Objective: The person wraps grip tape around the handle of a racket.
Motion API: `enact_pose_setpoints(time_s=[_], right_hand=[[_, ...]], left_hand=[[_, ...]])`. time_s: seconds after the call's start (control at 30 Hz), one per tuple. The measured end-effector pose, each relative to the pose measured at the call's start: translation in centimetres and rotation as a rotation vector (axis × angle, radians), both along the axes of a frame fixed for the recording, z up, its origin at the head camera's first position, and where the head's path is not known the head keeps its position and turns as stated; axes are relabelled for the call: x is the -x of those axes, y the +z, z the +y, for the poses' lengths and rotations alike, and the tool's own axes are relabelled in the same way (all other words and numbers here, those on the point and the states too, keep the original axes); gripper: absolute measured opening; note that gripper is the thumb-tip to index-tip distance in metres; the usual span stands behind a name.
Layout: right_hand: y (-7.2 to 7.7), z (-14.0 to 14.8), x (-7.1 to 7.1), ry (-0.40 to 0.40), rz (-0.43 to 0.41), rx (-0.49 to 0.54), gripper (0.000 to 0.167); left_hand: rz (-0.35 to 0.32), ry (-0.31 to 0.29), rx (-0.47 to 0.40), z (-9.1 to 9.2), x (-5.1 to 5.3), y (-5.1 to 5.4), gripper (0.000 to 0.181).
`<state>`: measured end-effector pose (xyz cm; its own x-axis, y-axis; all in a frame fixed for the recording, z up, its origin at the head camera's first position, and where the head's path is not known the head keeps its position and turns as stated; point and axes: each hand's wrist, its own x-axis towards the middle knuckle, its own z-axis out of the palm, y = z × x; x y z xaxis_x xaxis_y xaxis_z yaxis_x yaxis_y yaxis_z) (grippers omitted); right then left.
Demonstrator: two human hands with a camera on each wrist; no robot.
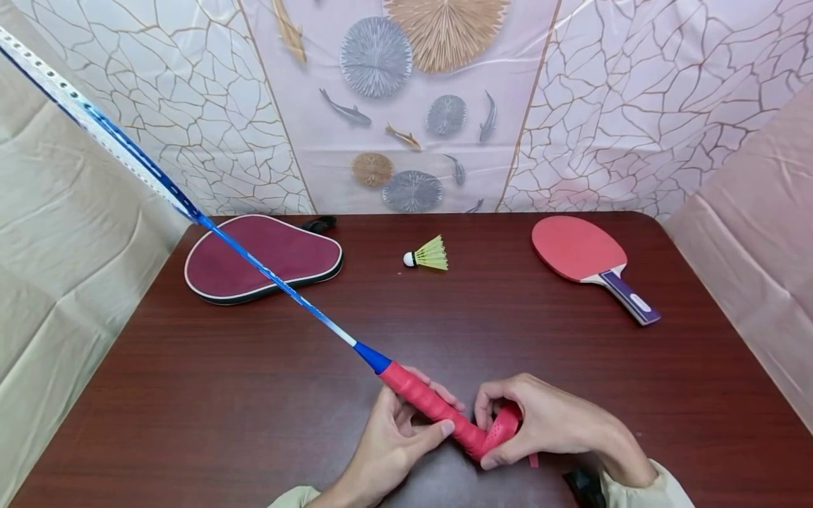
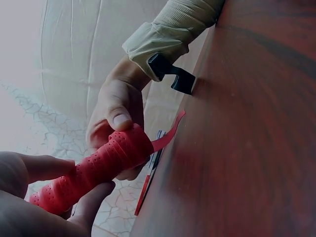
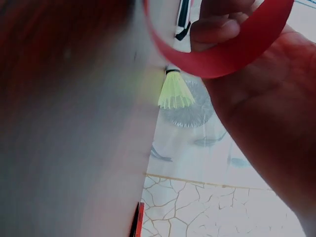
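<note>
A blue and white badminton racket (image 1: pixel 279 282) slants from the upper left down to the hands in the head view. Perforated red grip tape (image 2: pixel 103 163) is wound around its handle. My left hand (image 1: pixel 390 441) holds the handle, thumb on top and fingers underneath. At the butt end, my right hand (image 1: pixel 546 416) pinches the tape, which forms a loose loop there. A free tail of the tape hangs from the butt in the left wrist view. Close to the camera, the right wrist view shows the loop curving past the right hand's fingers.
At the table's back left lies a maroon paddle case (image 1: pixel 273 254), under the racket shaft. A yellow shuttlecock (image 1: pixel 428 254) lies at the back middle. On the right is a red table tennis paddle (image 1: pixel 581 247). A black object (image 1: pixel 584 487) is near the right sleeve.
</note>
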<state>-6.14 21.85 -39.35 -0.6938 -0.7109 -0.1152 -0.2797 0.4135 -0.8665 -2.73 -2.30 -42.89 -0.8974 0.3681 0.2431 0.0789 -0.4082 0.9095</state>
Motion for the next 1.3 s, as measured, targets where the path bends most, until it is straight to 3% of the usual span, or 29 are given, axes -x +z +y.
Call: enact_pose_setpoints(time_s=[0.17,0.3,0.4,0.67,0.87,1.03,1.3], right_hand=[[0.4,0.6,0.0,0.026,-0.055,0.048,0.023],[0.4,1.1,0.1,0.063,-0.090,0.091,0.019],[0.4,1.2,0.3,0.065,-0.047,0.077,0.017],[0.2,0.9,0.3,0.040,0.170,0.011,0.019],[-0.1,0.7,0.2,0.077,0.153,0.016,0.020],[-0.3,0.3,0.1,0.085,0.119,0.021,0.022],[-0.6,0.0,0.1,0.091,0.132,0.036,0.025]], left_hand=[[-0.013,0.025,0.018,0.0,0.1,0.0,0.049],[0.026,0.027,0.000,0.0,0.3,0.0,0.049],[0.049,0.022,-0.013,0.0,0.3,0.0,0.050],[0.057,-0.001,-0.048,-0.1,0.4,0.1,0.048],[0.020,-0.042,-0.066,-0.2,0.3,0.0,0.048],[-0.017,-0.038,-0.033,-0.1,0.2,-0.1,0.050],[0.007,-0.028,-0.033,0.0,0.2,-0.1,0.046]])
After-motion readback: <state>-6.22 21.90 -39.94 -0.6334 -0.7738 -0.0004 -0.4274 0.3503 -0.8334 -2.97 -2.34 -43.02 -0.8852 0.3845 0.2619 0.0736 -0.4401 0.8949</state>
